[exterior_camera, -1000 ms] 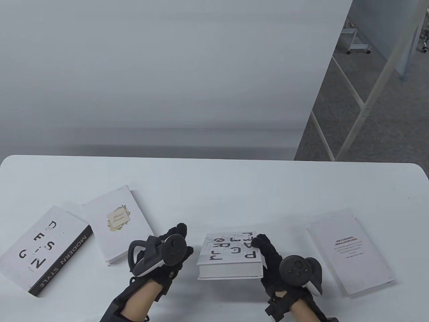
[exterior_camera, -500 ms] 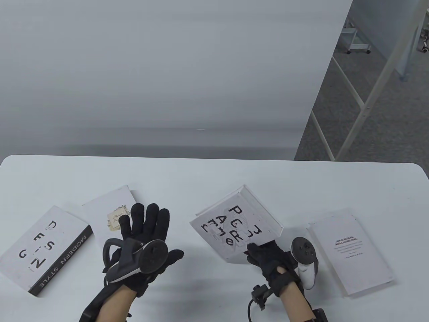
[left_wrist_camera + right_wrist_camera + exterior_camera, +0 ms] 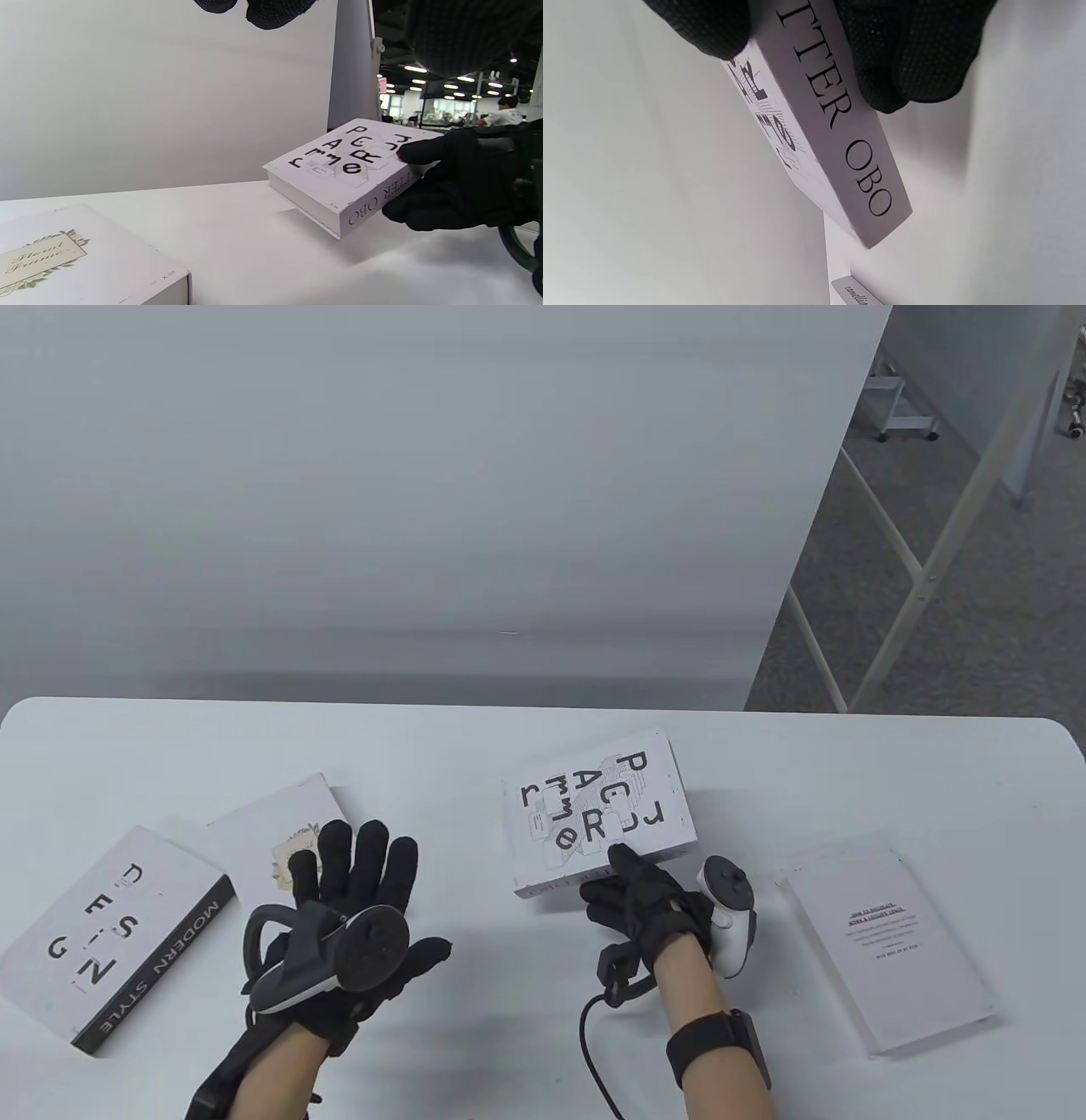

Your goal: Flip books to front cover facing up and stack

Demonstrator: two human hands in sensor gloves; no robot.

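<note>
My right hand (image 3: 626, 875) grips a white book with scattered black letters (image 3: 598, 814) by its spine edge, thumb on the lettered cover, fingers underneath. In the left wrist view this book (image 3: 339, 169) is tilted and off the table, with a shadow under it. Its spine (image 3: 840, 127) reads "TTER OBO" in the right wrist view. My left hand (image 3: 365, 882) is open, fingers spread, hovering over the near corner of a white floral-label book (image 3: 254, 831), also in the left wrist view (image 3: 85, 262). It holds nothing.
A white book with "MODERN STYLE" on its black spine (image 3: 110, 933) lies at the far left. A white book with small text on its cover (image 3: 887, 942) lies flat at the right. The white table (image 3: 509, 738) ends at a wall behind.
My right hand has lifted the lettered book off the table, turned it round and carried it away from the near edge. My left hand has opened and moved left over the floral book.
</note>
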